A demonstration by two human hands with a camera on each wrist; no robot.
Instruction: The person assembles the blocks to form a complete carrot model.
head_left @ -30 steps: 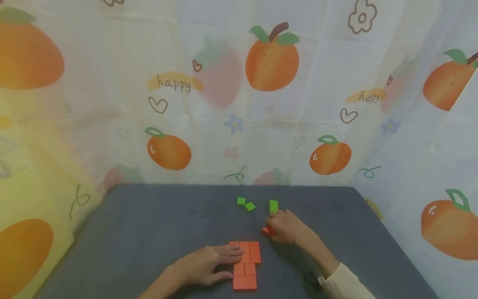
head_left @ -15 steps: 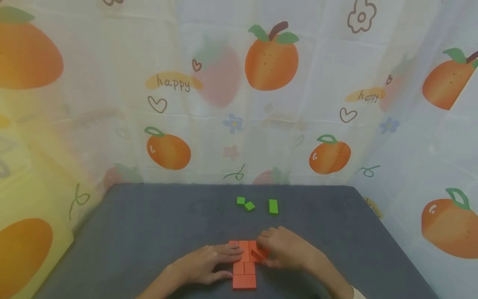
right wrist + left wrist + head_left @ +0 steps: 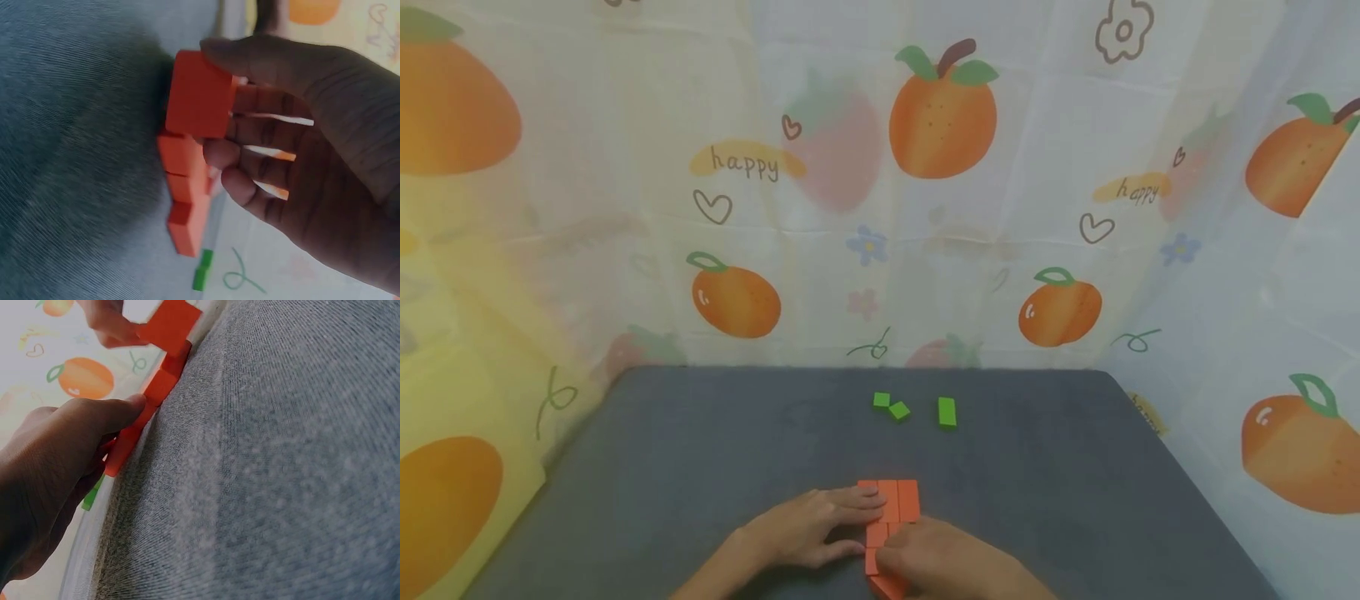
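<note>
Right hand, earlier at far right part of orange assembly, now at its near end; thumb and fingers pinch orange block. Left hand unmoved, fingers extended, resting on assembly's left side. Right wrist view shows block's broad square face; head view leaves it mostly hidden.

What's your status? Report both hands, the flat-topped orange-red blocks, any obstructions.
Left hand resting on the close-set orange-red blocks. Right hand pinching one square-faced orange-red block at their near end. Three bright-green blocks farther off, not in the way.
</note>
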